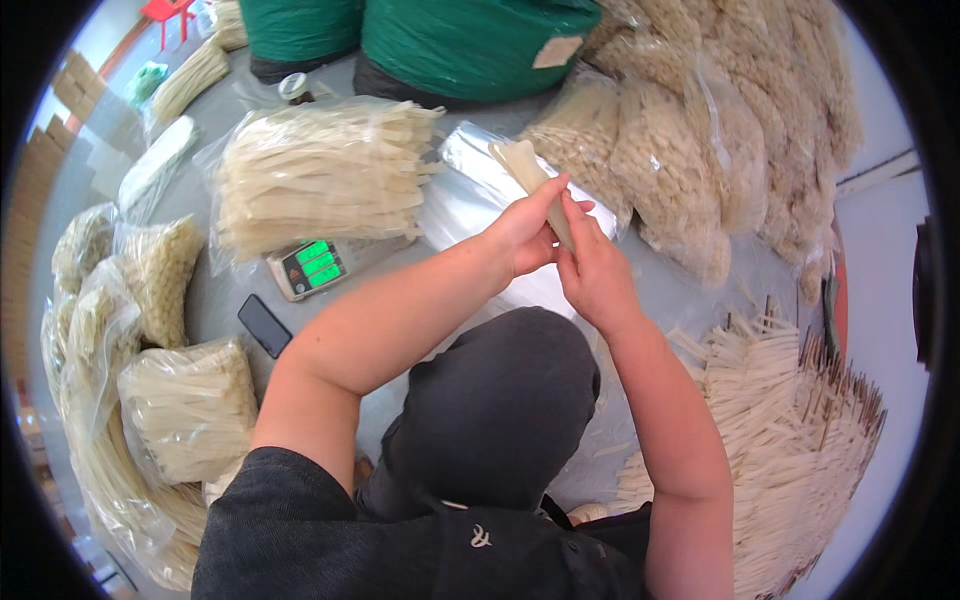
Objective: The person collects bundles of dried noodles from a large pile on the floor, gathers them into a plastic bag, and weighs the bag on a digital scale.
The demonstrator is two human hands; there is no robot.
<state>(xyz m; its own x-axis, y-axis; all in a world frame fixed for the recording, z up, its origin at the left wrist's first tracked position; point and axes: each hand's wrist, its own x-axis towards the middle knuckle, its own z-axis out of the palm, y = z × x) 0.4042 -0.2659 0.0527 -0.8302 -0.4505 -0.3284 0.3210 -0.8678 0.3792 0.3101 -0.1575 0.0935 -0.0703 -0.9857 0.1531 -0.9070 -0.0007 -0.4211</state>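
Both hands meet in front of my raised knee around a few flat, pale, translucent strips (523,166). My left hand (525,232) grips the strips from the left, its thumb lying along them. From the right, my right hand (596,274) closes on their lower end. The strips' wider ends stick out up and to the left. Beneath the hands lies a stack of clear plastic bags (480,202) on the grey floor. A big bagged bundle of similar strips (322,172) rests on a digital scale (311,270) with lit green displays.
A phone (264,325) lies left of my arm. More bagged strips (187,409) and knobbly pale pieces (161,270) crowd the left. Green sacks (472,49) stand ahead. Full bags (675,150) are heaped ahead right. Loose strips with dark ends (780,450) pile up at right.
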